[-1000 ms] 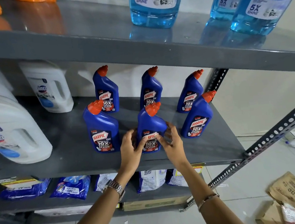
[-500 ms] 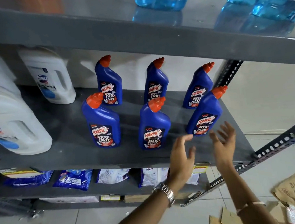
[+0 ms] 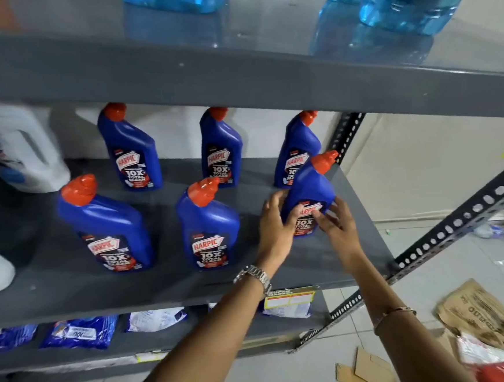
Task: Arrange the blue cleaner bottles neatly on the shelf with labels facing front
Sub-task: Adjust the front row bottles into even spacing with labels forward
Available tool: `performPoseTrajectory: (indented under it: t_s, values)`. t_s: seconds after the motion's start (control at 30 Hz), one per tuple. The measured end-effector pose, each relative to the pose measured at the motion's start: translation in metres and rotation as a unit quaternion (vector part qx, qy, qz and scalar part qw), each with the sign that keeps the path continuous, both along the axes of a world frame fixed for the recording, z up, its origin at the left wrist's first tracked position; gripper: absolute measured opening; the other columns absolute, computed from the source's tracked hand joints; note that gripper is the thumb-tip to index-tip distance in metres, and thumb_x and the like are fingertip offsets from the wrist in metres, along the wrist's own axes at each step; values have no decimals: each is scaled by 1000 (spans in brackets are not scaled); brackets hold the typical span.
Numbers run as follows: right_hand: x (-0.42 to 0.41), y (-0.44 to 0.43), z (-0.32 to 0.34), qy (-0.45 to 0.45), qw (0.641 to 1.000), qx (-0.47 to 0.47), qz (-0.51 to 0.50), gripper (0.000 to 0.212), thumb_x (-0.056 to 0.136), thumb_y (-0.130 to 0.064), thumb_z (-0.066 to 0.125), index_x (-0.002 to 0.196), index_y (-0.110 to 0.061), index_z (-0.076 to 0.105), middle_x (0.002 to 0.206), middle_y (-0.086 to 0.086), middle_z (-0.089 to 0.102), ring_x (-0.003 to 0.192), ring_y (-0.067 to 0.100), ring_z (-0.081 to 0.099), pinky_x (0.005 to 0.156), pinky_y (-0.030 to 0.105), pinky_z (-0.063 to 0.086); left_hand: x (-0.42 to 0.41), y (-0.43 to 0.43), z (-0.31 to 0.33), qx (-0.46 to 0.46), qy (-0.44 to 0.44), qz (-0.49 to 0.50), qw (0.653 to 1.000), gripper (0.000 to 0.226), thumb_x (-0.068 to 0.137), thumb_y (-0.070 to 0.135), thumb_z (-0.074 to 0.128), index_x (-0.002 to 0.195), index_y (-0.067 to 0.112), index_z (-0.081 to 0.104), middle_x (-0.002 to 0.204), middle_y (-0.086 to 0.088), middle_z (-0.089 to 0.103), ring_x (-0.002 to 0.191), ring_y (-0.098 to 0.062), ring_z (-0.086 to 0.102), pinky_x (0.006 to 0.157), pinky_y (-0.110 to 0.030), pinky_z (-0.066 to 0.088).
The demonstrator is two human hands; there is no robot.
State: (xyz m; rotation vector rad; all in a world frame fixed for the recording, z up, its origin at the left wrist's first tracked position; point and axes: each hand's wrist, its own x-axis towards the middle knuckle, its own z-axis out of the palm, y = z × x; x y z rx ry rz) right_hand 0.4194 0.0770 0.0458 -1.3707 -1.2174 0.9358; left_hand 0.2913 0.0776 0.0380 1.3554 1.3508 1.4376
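Grey shelf (image 3: 71,283); both hands (image 3: 273,228) around bottle (image 3: 308,189).

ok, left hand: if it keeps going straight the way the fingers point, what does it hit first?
The left hand already touches the front-right blue plastic cleaner bottle with the orange cap. Past it, probably the back-right blue bottle; depth is unclear.

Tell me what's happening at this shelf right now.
A person is arranging six dark blue plastic cleaner bottles with orange caps on a grey metal shelf. The left hand and right hand both hold the front-right bottle. The other five stand upright in two rows, labels facing front.
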Motion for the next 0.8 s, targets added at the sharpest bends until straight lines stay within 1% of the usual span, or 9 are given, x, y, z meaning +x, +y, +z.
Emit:
performPoseTrajectory:
  t_s: [0.07,0.13,0.3,0.33,0.4,0.47,0.57,0.67,0.8]
  values:
    - [2,-1,0,-7,1000,-1,9,45,87,-3,60,129,-8,44,118,7,56,105,23,54,89,37,49,-3,-1,0,0,-6,4,1000,34,84,21,65,115,19,52,115,-12,63,104,-23,61,91,-47,50]
    - [5,-5,0,-19,1000,0,22,45,87,-5,61,129,-9,45,118,6,57,105,22,55,90,37,49,-5,-4,-2,2,6,2,1000,32,83,25,66,112,23,53,113,-9,64,101,-20,62,87,-46,52]
    - [10,-25,-4,-30,999,16,32,45,87,-6,61,129,-9,46,122,11,60,109,21,56,82,16,51,-10,-22,-5,18,28,-8,999,29,83,23,67,108,19,54,109,-6,66,96,-17,62,84,-42,54]
    - [10,-29,-5,-32,999,19,31,45,87,-6,61,129,-8,46,124,13,59,111,23,57,85,19,51,-10,-27,-4,21,28,-7,999,29,83,21,67,108,18,55,109,-7,66,96,-17,63,84,-41,54]
    - [10,-37,-7,-28,999,17,28,45,86,-7,62,129,-8,46,125,15,59,114,29,57,94,37,50,-11,-35,-4,23,24,-9,999,30,83,21,67,109,16,55,109,-7,67,95,-17,63,84,-39,54]
    - [10,-46,-8,-30,999,18,26,45,86,-9,62,129,-11,47,123,13,61,114,28,57,97,43,49,-11,-45,-3,25,19,-14,999,31,83,23,67,110,16,55,109,-6,67,95,-14,63,83,-35,54]
    - [10,-56,-12,-23,999,16,27,44,86,-11,63,127,-18,48,122,8,61,114,25,57,94,39,50,-12,-56,-3,32,18,-12,999,30,83,24,67,110,18,55,107,-3,67,94,-9,62,81,-29,53]
    - [8,-61,-13,-13,999,19,26,45,87,-9,62,129,-15,47,124,10,60,116,26,57,94,38,50,-14,-63,-3,27,10,-22,999,31,83,24,67,112,20,54,108,-2,66,98,-10,62,85,-35,54]
    - [8,-65,-14,-2,1000,21,23,49,86,-10,64,131,-13,46,129,9,57,119,22,53,79,12,51,-16,-69,-6,20,9,-20,1000,43,81,24,69,118,11,51,116,-5,62,107,-13,58,93,-37,50]
